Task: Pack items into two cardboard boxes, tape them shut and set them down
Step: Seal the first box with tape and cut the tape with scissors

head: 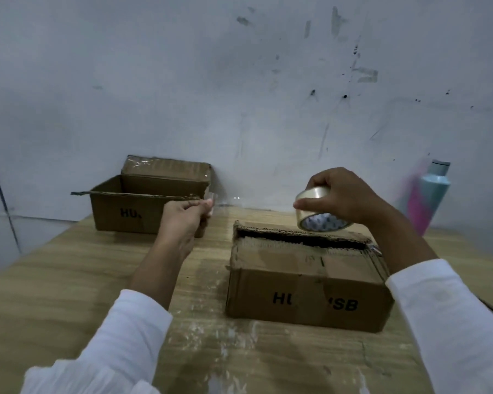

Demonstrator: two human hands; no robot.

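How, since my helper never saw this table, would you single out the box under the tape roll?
On the wooden table stand two cardboard boxes. It is the nearer box, below the tape roll in the right hand. Its flaps are folded down; the far box stands open.

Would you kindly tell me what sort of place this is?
Probably a plain back room used for packing: a worn wooden table against a scuffed white wall, two cardboard boxes, and a tape roll in the right hand.
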